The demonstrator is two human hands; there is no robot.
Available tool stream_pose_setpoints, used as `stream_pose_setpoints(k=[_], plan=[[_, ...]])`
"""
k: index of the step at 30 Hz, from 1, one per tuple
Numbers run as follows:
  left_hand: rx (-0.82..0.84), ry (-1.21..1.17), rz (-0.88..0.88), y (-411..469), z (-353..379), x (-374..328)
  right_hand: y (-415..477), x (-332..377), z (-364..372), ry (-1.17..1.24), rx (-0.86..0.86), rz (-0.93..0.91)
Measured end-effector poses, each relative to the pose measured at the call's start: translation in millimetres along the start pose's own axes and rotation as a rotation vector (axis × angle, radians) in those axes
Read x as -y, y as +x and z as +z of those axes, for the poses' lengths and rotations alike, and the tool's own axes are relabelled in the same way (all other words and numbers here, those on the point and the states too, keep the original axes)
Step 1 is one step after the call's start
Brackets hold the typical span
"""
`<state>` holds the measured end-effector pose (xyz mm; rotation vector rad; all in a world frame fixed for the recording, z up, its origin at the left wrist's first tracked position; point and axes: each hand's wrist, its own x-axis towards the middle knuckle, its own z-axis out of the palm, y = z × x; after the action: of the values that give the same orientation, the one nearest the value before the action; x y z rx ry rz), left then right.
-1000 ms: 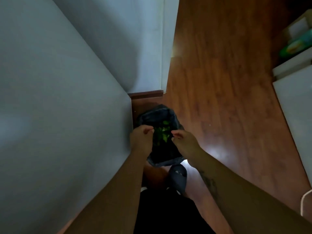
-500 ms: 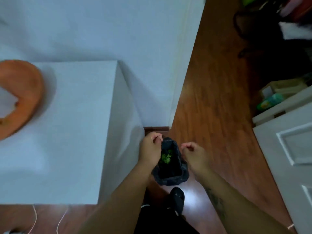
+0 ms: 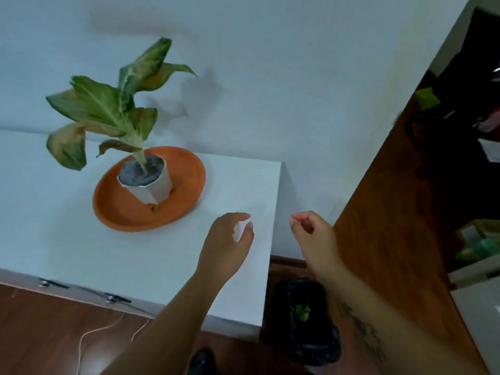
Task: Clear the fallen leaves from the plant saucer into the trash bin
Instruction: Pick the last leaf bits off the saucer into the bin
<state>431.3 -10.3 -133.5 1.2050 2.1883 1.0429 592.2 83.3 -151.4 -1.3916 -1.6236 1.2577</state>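
An orange plant saucer (image 3: 186, 182) lies on the white table (image 3: 81, 253). A white pot (image 3: 151, 189) with a wilting green plant (image 3: 108, 109) stands in it. One small leaf scrap (image 3: 155, 209) lies in the saucer in front of the pot. My left hand (image 3: 228, 239) hovers over the table's right end, fingers curled and apart, holding nothing. My right hand (image 3: 313, 234) is raised past the table's right edge, fingers loosely curled, nothing in it. The black-lined trash bin (image 3: 311, 345) stands on the floor below, with green leaves (image 3: 301, 312) inside.
White wall behind the table. Wooden floor (image 3: 392, 212) runs to the right, with dark clutter (image 3: 460, 104) and a white door (image 3: 481, 307) at the far right. Thin cables (image 3: 89, 334) lie on the floor under the table's front edge. My dark shoe (image 3: 201, 361) is near the bin.
Both hands have lifted away from the trash bin up to table height. The view has swung up and left, so the saucer and plant are now in sight.
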Motion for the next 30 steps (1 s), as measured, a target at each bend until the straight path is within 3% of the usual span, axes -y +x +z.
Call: stream_pose_setpoints(k=[6, 11, 22, 26, 30], plan=[[-0.085, 0.206, 0.106, 12, -92, 77, -9, 47, 95, -0.056, 0.039, -0.097], [-0.090, 0.384, 0.346, 30, -154, 132, -14, 79, 168, -0.084, 0.045, -0.149], [-0.106, 0.550, 0.431, 62, -209, 223, -7, 105, 242, -0.676, 0.116, -0.506], [-0.082, 0.532, 0.439, 67, -210, 225, 1, 109, 259, -0.794, 0.217, -0.434], [-0.068, 0.524, 0.436, 68, -209, 228, -1, 110, 277, -0.828, 0.200, -0.358]])
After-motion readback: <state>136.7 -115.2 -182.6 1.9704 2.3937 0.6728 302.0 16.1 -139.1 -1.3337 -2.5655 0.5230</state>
